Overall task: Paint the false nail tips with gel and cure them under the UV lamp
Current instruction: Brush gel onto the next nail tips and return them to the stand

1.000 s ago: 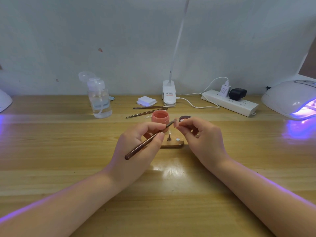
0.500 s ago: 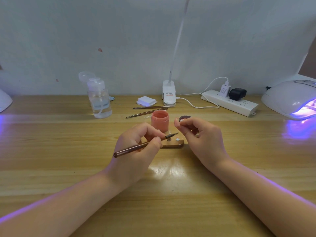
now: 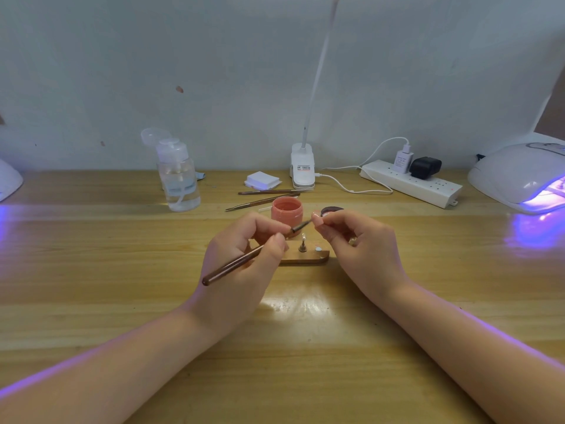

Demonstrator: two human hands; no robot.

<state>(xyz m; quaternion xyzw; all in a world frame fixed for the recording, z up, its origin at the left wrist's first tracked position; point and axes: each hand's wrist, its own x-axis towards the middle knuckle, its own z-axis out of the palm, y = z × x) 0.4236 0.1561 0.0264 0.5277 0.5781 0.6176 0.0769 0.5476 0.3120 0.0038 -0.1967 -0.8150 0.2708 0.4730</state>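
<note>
Two hands work at the middle of the counter (image 3: 91, 270). Small print on the white lamp clip (image 3: 302, 166) at twelve o'clock is too blurred to read. The left hand (image 3: 241, 270) has its grip clamped on a brown brush (image 3: 241, 261), thumb and fingers curled round the handle, which slants down toward eight o'clock. The bristle end points toward two o'clock at the nail tip (image 3: 316, 216). The right hand (image 3: 363, 255) pinches that pink nail tip between thumb and forefinger, its other fingers curled. Whether bristles and tip touch cannot be told. Just beyond the hands stands an open pink jar (image 3: 286, 211); below them lies a wooden holder (image 3: 308, 257) with one upright peg. At three o'clock the UV lamp (image 3: 519, 175) glows violet by the counter's right edge. Bare wood lies open on both sides and toward six o'clock.
</note>
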